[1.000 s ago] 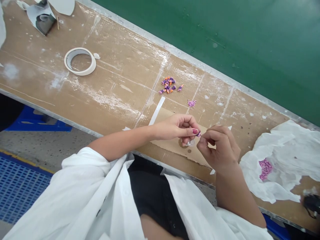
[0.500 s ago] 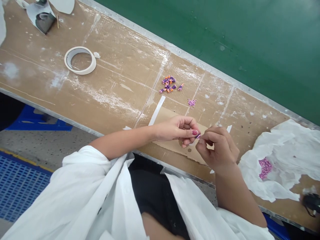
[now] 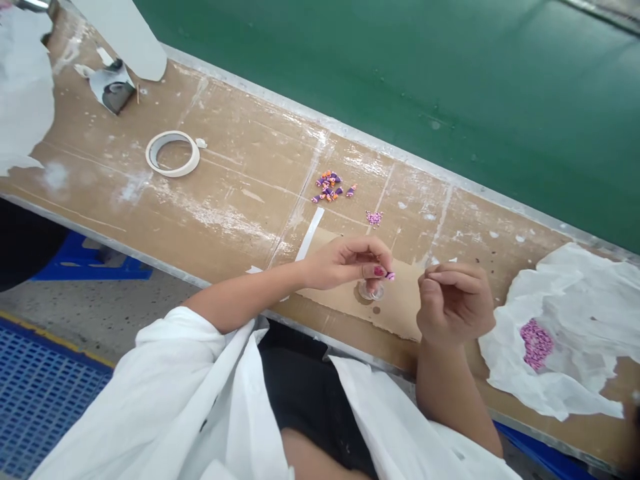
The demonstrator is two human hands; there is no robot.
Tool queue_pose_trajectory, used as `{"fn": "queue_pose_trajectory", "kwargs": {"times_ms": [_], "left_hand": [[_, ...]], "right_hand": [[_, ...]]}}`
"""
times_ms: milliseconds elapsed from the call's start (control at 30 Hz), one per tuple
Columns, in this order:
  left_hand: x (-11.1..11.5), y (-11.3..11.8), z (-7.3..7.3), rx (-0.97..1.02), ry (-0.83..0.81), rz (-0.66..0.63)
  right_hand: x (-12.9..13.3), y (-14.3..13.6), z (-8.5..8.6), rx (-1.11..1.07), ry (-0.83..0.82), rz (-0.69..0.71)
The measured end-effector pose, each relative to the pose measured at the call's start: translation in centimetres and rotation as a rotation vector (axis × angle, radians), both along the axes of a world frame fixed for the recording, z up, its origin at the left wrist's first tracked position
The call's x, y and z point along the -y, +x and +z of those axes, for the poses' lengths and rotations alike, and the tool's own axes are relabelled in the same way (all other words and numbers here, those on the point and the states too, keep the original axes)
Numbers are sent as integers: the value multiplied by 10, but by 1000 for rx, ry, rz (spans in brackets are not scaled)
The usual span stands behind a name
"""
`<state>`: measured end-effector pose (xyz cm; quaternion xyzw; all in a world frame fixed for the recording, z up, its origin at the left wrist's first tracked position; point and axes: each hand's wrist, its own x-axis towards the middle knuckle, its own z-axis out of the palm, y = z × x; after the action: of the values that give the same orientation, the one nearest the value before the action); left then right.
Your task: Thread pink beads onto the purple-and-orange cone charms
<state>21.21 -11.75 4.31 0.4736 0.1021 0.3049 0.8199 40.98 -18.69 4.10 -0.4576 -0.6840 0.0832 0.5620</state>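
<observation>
A small purple and pink piece [image 3: 391, 275] is pinched between the thumb and fingers of my left hand [image 3: 353, 262]. Below those fingers, a small clear round dish [image 3: 371, 291] rests on a brown cardboard sheet [image 3: 400, 313]. To the right, apart from the piece, my right hand [image 3: 455, 301] has thumb and forefinger pressed together; whatever is between them is too small to make out. Farther back lie several purple and orange pieces [image 3: 330, 187] in a cluster, with a little heap of pink beads [image 3: 373, 218] nearer to my hands.
A roll of white tape [image 3: 173, 154] lies at the left on the covered table [image 3: 235, 193]. Crumpled white paper [image 3: 575, 320] at the right holds more pink beads [image 3: 537, 344]. Behind the table runs a green surface [image 3: 400, 87]. A dark-stained object [image 3: 116, 93] sits at the back left.
My right hand has moved away to the right from the piece in my left hand, which still holds it. The clear dish now shows more. The camera view has shifted a little.
</observation>
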Motion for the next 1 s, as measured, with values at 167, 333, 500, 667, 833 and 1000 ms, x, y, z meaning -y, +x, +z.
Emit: {"fn": "queue_pose_trajectory", "kwargs": {"times_ms": [167,333,500,667,833,1000], "left_hand": [[-8,-3,-12,-288,474,236],[-37,-17,-25,-1025,928,442],[-54,-33,-29,-1412,1032,582],[-70,-25,-33,-1633,1022,462],[-127,15,-33,-1603,1067,372],[-207,58,-26,-1621,1045,445]], "right_hand": [[-2,12,-11,-78,-9,-157],[4,18,-4,-110,0,-161],[12,18,9,43,45,-144],[22,18,24,116,117,-114],[30,19,34,170,133,-137],[33,18,24,241,141,-150]]}}
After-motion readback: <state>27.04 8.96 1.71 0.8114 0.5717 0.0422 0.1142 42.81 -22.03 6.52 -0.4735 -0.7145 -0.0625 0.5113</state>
